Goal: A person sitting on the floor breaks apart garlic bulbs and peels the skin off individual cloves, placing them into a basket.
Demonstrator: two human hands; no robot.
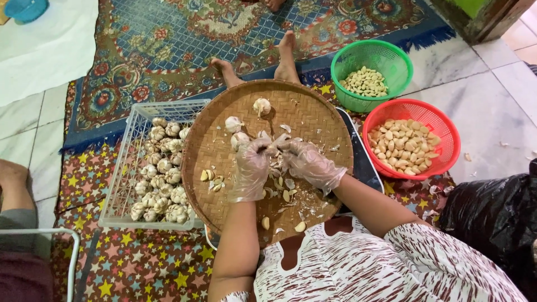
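Pinching a white garlic bulb (275, 152) between them at the centre of the round woven bamboo tray (313, 109), the clear-gloved left hand (251, 168) and right hand (307, 162) have their fingers clamped on it, with a white plastic crate (120, 184) of bulbs at nine o'clock and a red plastic basket (447, 159) of peeled cloves at three o'clock.

Both gloved hands, left hand (250, 168) and right hand (309, 163), grip a garlic bulb (274, 152) over the woven tray (224, 106), near a white crate (127, 162).

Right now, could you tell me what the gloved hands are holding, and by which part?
Both the left hand and right hand grip one garlic bulb between their fingertips, from opposite sides.
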